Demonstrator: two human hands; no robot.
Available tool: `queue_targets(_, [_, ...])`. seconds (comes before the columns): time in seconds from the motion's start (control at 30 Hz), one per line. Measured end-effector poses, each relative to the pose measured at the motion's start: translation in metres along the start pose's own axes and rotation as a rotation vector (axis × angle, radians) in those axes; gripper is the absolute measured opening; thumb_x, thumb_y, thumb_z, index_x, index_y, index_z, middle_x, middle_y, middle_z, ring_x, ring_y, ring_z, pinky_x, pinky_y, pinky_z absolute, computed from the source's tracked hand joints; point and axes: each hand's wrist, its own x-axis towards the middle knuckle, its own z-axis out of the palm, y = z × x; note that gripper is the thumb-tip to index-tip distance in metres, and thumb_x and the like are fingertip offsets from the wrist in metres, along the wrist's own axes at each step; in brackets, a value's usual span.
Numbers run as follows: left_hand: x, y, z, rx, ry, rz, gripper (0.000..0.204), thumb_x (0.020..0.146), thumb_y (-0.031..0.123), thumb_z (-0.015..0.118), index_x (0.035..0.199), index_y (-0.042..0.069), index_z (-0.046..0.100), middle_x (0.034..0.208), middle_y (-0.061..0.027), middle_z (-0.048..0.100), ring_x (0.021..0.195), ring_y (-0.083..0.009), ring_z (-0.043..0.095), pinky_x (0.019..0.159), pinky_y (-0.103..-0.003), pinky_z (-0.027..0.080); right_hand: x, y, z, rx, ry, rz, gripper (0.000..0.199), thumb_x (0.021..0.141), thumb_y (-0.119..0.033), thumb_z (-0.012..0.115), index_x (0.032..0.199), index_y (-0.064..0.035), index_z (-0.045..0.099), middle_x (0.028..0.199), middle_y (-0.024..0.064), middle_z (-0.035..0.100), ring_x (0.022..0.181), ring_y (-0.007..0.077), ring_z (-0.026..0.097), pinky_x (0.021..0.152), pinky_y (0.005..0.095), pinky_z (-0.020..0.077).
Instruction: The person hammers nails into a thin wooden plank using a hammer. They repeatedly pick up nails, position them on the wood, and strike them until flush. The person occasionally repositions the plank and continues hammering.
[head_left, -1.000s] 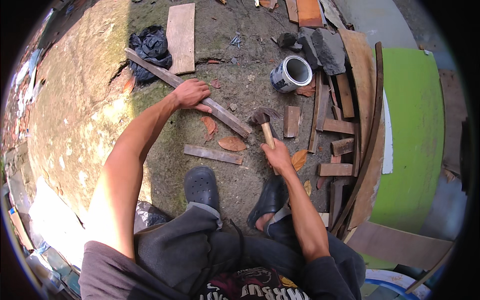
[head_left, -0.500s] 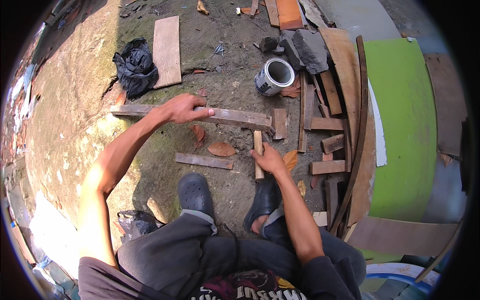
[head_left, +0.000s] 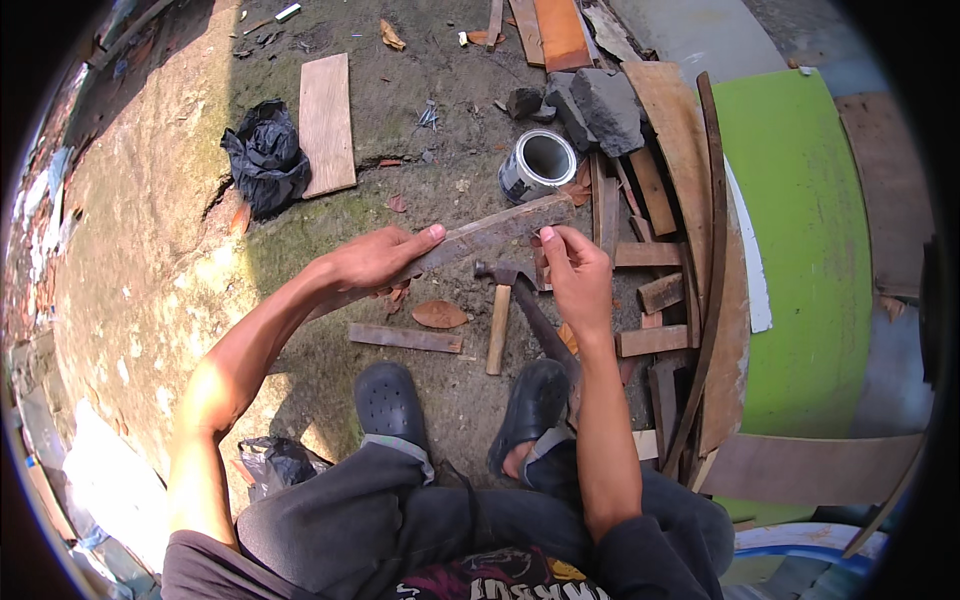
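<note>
My left hand (head_left: 375, 262) is wrapped round a long weathered wooden batten (head_left: 500, 222), tilted so its far end rises to the right. Close to that end is my right hand (head_left: 582, 280), thumb and forefinger pinched together at the batten's face. Something small and dark shows at those fingertips, too small to name. Below the batten a hammer (head_left: 498, 325) with a pale wooden handle lies on the ground, its dark head towards the batten. A shorter wooden strip (head_left: 405, 338) lies left of the hammer, near my shoes.
An open metal can (head_left: 512, 180) stands beyond the batten, beside grey stone chunks (head_left: 605, 112). Wood offcuts (head_left: 652, 340) and a green board (head_left: 800, 260) fill the right side. A black plastic bag (head_left: 265, 160), a flat board (head_left: 327, 125) and several nails (head_left: 428, 115) lie farther off.
My right hand has let go of the hammer, now lying on the ground, and moved up to the batten's end. The batten has been turned, its right end swinging up and away.
</note>
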Motion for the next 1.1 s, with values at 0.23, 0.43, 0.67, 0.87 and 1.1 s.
queue_targets(0.23, [-0.002,0.007,0.009,-0.110,-0.026,0.046,0.070,0.096,0.072,0.034,0.085,0.007,0.056,0.066,-0.0020,0.052,0.056,-0.0125,0.049,0.052,-0.033,0.042,0.006,-0.004,0.003,-0.586,0.176,-0.448,0.013,0.089,-0.013,0.067,0.094,-0.0015,0.068,0.088,0.0174,0.068,0.077,0.0358,0.065,0.067,0.0434,0.0509])
queue_targets(0.43, [-0.011,0.019,0.026,-0.218,-0.069,0.058,0.059,0.096,0.068,0.043,0.084,0.010,0.050,0.064,0.0020,0.045,0.054,-0.0087,0.044,0.048,-0.027,0.037,0.007,-0.001,0.005,-0.745,0.263,-0.513,0.010,0.088,-0.012,0.066,0.086,-0.0029,0.066,0.082,0.0153,0.067,0.076,0.0350,0.064,0.066,0.0453,0.0504])
queue_targets(0.67, [0.011,0.030,0.037,-0.363,-0.045,-0.027,0.063,0.096,0.070,0.041,0.081,0.009,0.052,0.065,0.0014,0.045,0.051,-0.0096,0.045,0.045,-0.030,0.038,0.025,0.005,0.012,-0.770,0.371,-0.493,0.015,0.091,-0.013,0.060,0.082,-0.0014,0.065,0.080,0.0150,0.067,0.076,0.0355,0.065,0.066,0.0466,0.0513])
queue_targets(0.87, [0.033,0.055,0.008,-0.198,0.105,-0.010,0.077,0.089,0.082,0.032,0.075,0.009,0.051,0.065,0.0011,0.044,0.060,-0.0148,0.052,0.051,-0.034,0.046,0.081,-0.031,-0.014,-0.692,0.213,-0.551,0.021,0.093,-0.019,0.058,0.082,-0.0017,0.065,0.081,0.0183,0.068,0.077,0.0406,0.066,0.069,0.0493,0.0524])
queue_targets(1.1, [0.018,0.099,-0.009,0.142,0.623,0.155,0.078,0.096,0.072,0.033,0.086,-0.001,0.059,0.067,-0.0034,0.051,0.061,-0.0148,0.052,0.057,-0.034,0.044,0.140,-0.075,-0.046,-0.523,0.012,-0.668,0.025,0.092,-0.024,0.058,0.085,-0.0026,0.068,0.082,0.0226,0.067,0.079,0.0423,0.066,0.071,0.0506,0.0512])
